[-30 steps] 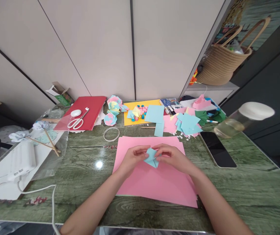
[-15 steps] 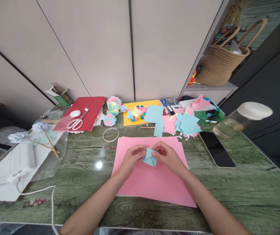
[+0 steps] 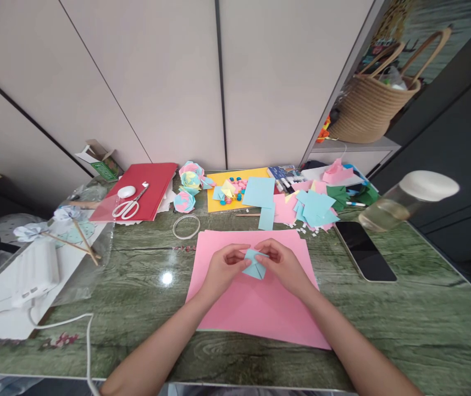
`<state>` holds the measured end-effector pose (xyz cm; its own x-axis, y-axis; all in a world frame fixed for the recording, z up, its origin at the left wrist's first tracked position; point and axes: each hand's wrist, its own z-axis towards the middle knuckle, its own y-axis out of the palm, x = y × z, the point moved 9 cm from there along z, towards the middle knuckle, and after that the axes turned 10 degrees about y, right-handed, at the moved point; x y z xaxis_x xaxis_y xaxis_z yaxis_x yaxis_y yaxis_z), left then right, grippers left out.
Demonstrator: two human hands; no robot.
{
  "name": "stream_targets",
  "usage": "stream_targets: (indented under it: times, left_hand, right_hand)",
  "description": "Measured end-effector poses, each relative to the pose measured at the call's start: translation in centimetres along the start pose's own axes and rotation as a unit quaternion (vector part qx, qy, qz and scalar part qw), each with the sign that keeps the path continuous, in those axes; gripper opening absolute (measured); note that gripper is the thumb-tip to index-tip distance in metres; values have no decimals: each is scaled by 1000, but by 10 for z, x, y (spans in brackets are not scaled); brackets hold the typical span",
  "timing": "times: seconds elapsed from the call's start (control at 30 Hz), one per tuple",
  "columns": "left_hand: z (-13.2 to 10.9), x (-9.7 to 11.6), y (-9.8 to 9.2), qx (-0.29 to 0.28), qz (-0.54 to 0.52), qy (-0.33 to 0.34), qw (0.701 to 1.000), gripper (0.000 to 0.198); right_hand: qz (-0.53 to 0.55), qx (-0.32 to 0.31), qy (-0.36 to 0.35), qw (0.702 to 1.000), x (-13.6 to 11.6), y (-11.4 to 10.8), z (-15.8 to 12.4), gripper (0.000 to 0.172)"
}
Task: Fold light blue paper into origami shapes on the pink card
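Observation:
A small folded piece of light blue paper [image 3: 255, 267] is pinched between both my hands just above a large pink sheet [image 3: 255, 305] lying on the green marbled table [image 3: 404, 313]. My left hand [image 3: 222, 268] grips its left side with fingers curled. My right hand [image 3: 283, 265] grips its right side, thumb and fingers pressed on the fold. Part of the blue paper is hidden by my fingers.
Behind the pink sheet lie a tape ring [image 3: 186, 226], a red folder [image 3: 153, 187] with white scissors [image 3: 128, 205], paper flowers [image 3: 189, 181], a yellow sheet [image 3: 227, 201] with beads, and blue and pink squares [image 3: 313, 209]. A phone [image 3: 365, 251] and a jar [image 3: 404, 201] are right; a white power bank [image 3: 33, 269] left.
My hands have drawn closer together on the blue paper and it has been turned and folded slightly. Nothing else on the table has moved.

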<state>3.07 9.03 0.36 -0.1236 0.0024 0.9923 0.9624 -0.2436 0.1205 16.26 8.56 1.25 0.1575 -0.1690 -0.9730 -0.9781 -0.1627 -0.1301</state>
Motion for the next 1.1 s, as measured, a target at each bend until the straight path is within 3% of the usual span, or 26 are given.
stream_targets:
  times: [0.2,0.4,0.73,1.1]
  left_hand:
    - [0,1,-2,13,5,1,1000,34]
    - [-1,1,-3,25,6,2,1000,32]
    - [-1,-2,-3,20,2,-11,1000,30]
    - [1,1,-5,33,10,9,999,21]
  right_hand:
    - [10,8,0,1000,-1,1,-1,23]
    - [27,13,23,999,3,4,-1,40]
    - [82,7,37,996,12,4,1,40]
    - [56,23,29,998,8,2,0,37]
